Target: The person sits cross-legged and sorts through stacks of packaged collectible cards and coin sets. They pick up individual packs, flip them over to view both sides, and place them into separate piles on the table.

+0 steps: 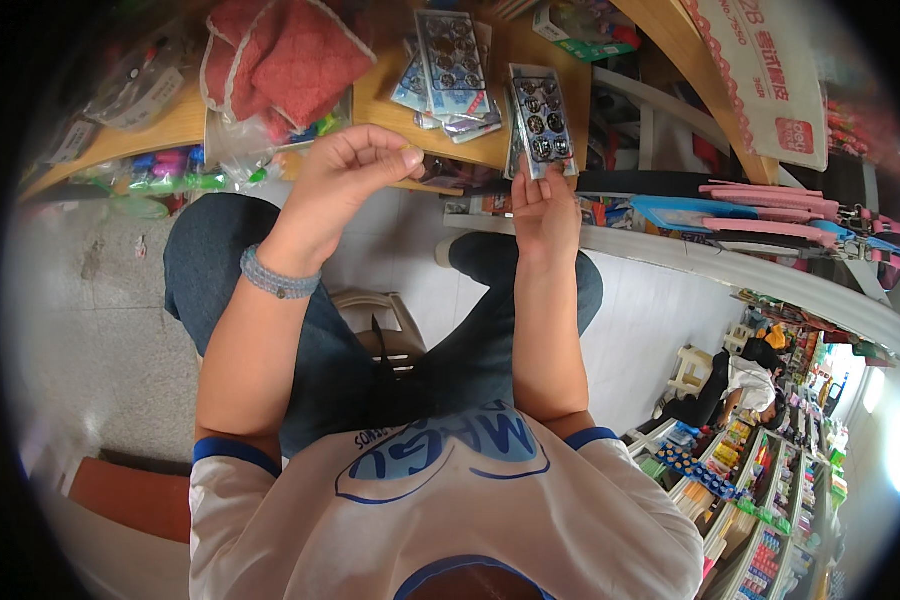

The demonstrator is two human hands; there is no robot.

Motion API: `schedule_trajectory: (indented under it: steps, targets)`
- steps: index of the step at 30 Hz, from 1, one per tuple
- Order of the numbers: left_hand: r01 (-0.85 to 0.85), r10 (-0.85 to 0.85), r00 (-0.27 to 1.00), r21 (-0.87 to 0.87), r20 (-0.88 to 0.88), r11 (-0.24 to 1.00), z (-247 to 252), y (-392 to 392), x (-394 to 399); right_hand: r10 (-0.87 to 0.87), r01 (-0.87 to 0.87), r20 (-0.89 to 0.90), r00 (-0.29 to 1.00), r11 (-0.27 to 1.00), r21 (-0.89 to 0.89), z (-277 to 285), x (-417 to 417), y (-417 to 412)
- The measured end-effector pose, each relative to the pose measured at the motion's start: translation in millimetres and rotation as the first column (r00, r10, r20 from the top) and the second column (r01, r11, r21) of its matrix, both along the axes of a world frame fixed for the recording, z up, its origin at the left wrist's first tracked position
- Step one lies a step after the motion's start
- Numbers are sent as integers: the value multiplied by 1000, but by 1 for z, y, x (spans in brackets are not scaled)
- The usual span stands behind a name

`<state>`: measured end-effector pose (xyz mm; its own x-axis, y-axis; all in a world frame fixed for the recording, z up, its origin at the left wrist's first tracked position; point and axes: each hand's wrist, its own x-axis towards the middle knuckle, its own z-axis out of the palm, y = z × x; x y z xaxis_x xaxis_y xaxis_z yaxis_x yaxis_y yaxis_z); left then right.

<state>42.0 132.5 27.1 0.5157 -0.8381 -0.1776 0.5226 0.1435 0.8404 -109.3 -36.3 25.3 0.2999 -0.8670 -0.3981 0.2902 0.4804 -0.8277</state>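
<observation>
My right hand (546, 210) holds the lower end of clear plastic packs (544, 116) with round dark pieces set in rows. These packs lie at the wooden table's edge, their far end over the tabletop. My left hand (360, 161) is raised before the table edge, thumb and forefinger pinched on a small yellowish item (408, 148), too small to name surely. Beyond and between the hands, a loose pile of similar packs (450, 67) rests on the wooden table (379, 112). A beaded bracelet (277, 277) circles my left wrist.
A red cloth (292, 60) with pale edging lies at the table's left, near a clear plastic container (139, 90). Pink and blue straps (772, 210) hang at right. Below stand a plastic stool (379, 322) and my knees. Stocked shelves (750, 480) and another person (742, 382) appear far right.
</observation>
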Motion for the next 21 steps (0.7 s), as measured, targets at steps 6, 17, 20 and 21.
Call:
schedule_trajectory:
  steps: [6, 17, 20, 21]
  targets:
    - [-45, 45, 997, -4, -66, 999, -1, 1, 0, 77, -75, -14, 997, 991, 115, 9, -14, 10]
    - [-40, 41, 996, 17, -78, 999, 3, -3, 1, -222, -692, -716, 661, 188, -697, 12, 69, 2]
    - [-34, 35, 996, 16, -77, 999, -1, -2, 4, -222, -852, -877, 426, 228, -472, 14, 94, -2]
    - [-36, 37, 996, 17, -77, 999, -3, -1, 5, -266, -860, -881, 392, 234, -454, 16, 98, 2]
